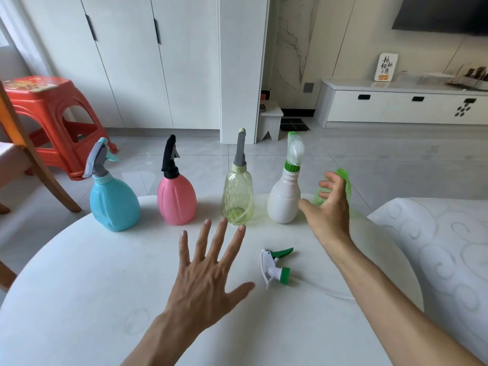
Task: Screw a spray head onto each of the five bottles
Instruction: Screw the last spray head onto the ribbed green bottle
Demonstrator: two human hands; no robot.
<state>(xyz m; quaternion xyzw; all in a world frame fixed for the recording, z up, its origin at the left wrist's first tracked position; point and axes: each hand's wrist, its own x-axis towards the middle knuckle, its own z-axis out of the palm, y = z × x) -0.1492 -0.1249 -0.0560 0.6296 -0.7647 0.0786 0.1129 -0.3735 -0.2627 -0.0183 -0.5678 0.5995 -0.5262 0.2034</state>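
The left hand (208, 276) has its fingers straight and fanned wide, palm down over the white table (79, 299) in the lower middle of the frame, holding nothing. The right hand (328, 210), at centre right, has its fingers loosely spread and slightly curved in front of the green bottle (346, 180); whether they touch it, I cannot tell. That bottle, mostly hidden behind the hand, has no spray head on it.

Between the two hands, low on the table, lies the loose white-and-green spray head (276, 266) on its side, its thin tube trailing to the right.

Along the far edge of the table stand four capped bottles in a row: the blue bottle (113, 204) at left, then the pink bottle (177, 199), the clear yellowish bottle (237, 196), and the white bottle (284, 199) just beside the right hand.

A red stool (52, 112) stands on the floor in the upper left.
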